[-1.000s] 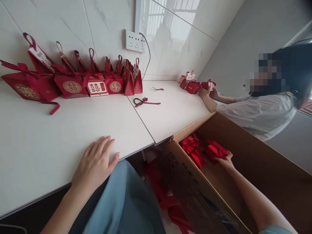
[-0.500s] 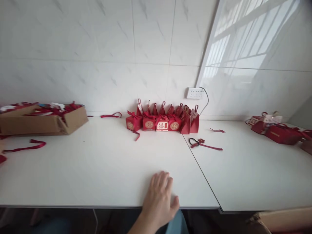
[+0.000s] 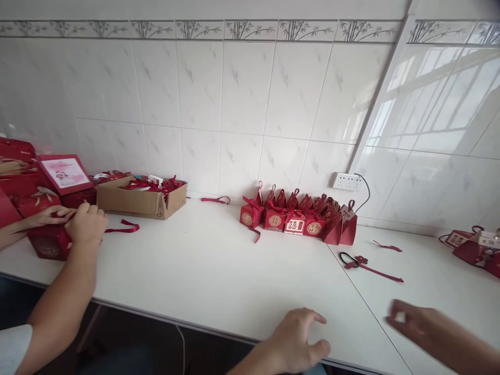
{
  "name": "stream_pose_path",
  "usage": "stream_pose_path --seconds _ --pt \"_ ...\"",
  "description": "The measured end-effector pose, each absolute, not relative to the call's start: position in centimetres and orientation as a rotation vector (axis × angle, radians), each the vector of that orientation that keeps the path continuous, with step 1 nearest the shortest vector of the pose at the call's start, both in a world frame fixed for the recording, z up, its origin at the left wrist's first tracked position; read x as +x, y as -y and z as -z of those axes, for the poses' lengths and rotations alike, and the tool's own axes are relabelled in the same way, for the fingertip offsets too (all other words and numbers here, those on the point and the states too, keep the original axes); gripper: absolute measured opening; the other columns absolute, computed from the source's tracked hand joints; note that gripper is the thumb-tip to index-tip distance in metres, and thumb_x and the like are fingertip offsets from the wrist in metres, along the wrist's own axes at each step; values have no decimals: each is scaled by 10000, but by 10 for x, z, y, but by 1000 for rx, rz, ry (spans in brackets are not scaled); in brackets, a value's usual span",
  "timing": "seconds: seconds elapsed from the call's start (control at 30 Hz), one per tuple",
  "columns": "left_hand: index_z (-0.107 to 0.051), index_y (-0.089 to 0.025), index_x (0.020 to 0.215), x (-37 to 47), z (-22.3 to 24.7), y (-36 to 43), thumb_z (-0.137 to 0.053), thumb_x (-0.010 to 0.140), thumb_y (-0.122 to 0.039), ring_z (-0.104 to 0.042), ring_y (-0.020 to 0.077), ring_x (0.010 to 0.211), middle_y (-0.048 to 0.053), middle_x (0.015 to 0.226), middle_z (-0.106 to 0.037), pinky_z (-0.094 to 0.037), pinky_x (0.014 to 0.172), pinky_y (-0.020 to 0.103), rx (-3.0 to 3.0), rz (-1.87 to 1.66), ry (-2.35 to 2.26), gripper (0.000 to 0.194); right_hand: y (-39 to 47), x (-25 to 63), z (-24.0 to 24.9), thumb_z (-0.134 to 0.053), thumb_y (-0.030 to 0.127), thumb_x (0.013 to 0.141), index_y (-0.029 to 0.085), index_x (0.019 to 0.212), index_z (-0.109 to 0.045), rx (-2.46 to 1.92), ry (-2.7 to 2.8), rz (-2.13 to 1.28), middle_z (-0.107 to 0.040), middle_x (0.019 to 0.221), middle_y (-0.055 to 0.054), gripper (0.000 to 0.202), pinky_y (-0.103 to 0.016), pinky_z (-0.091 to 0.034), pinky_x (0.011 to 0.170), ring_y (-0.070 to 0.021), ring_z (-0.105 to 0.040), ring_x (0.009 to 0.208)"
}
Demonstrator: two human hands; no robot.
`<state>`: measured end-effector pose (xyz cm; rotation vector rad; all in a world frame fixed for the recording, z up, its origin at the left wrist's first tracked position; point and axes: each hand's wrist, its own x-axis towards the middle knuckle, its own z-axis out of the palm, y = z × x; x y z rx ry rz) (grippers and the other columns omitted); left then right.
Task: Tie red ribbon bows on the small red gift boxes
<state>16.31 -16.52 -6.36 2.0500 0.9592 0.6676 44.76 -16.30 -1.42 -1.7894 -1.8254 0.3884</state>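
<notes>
Near the front edge of the white table [image 3: 211, 265], my left hand [image 3: 299, 338] hovers with thumb and fingers apart and holds nothing. Over the table at the lower right is my right hand [image 3: 414, 323], blurred; its fingers are bent, with a gap between thumb and index finger, and no object shows in it. Beyond both hands, small red gift boxes [image 3: 274, 220] with gold emblems and ribbon loops stand in rows by the wall. A black loop with a red ribbon [image 3: 380, 273] lies closest to my right hand.
At the left, another person's hands [image 3: 88, 224] hold a dark red box [image 3: 49, 242]. Behind them are a cardboard box [image 3: 135, 203] of red ribbons and a red box with a pink card [image 3: 64, 174]. More red boxes [image 3: 472, 247] sit far right. A socket [image 3: 347, 181] is on the wall.
The view has swung left and up, bringing the other person's hands into sight. My left hand has lifted and turned, its fingers now curved. My right hand has come in from the right.
</notes>
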Motion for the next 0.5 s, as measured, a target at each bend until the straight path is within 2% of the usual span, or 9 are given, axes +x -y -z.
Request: stream_pose_path --seconds 0.07,0.13,0.23,0.3,0.4,0.5 --pt "-474 -180 1270 137 58 153 -521 782 -362 -452 239 1259 119 1340 -496 -381 1053 401 2047 -637 -1006 522 158 397 9 -585 403 761 284 662 -625 -1650 2176 -560 -635 583 -35 160 -333 -466 537 -215 -593 544" --pt "-467 -120 1262 108 55 134 -557 746 -301 -349 280 1335 171 1369 -459 -317 1093 432 2150 -659 -1194 554 146 344 14 -459 357 835 258 717 -608 -1537 2272 -484 -649 664 -37 215 -336 -474 579 -211 -601 593" --pt "-498 -116 1203 70 56 97 -582 725 -254 -336 305 1340 176 1321 -507 -281 1106 454 2166 -812 -1506 504 113 284 29 -413 291 854 230 769 -618 -1397 2245 -354 -640 779 -61 230 -343 -496 633 -212 -615 668" --pt "-466 -101 1212 54 57 72 -491 788 -231 -348 294 1330 188 1294 -514 -274 1096 474 2083 -895 -1627 444 85 259 38 -408 261 861 210 877 -643 -1401 2163 -350 -640 903 -88 241 -340 -515 709 -217 -638 797" --pt "-435 -82 1220 47 56 39 -465 811 -251 -405 283 1281 197 1273 -514 -320 1059 441 1928 -981 -1755 444 42 231 47 -352 188 872 184 1043 -627 -1480 2098 -324 -588 1110 -133 324 -359 -510 804 -227 -618 968" --pt "-419 -94 1227 50 54 17 -458 830 -301 -442 263 1244 180 1281 -510 -374 1010 386 1770 -1045 -1845 450 6 203 53 -378 137 847 172 1114 -618 -1568 2070 -281 -550 1205 -161 360 -419 -460 906 -275 -540 1132"
